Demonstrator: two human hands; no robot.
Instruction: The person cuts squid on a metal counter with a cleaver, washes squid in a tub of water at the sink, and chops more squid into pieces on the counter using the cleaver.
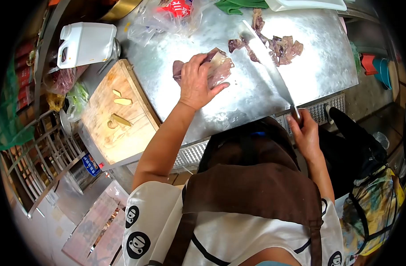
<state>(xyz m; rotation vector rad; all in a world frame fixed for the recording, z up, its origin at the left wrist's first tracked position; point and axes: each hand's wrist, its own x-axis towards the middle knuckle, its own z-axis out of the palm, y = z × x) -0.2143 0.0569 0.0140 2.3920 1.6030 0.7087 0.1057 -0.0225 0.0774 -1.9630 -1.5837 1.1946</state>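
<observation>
On the metal worktop (251, 99), my left hand (195, 82) rests over a flat, glossy piece of squid (220, 68), fingers curled onto it and thumb stretched to the right. Part of the piece is hidden under the fingers. My right hand (306, 135) is wrapped around the handle of a long knife (269, 62). Its blade points away from me over the metal, its far end beside a heap of cut squid pieces (283, 48), apart from the piece under my left hand.
To the left lies a wooden cutting board (103, 111) with ginger slices (122, 101). A white jug (90, 44) stands behind it. Plastic bags (165, 22), a green cloth (234, 5) and a white tray (305, 4) line the far edge. A person's dark-clothed leg (349, 137) is at right.
</observation>
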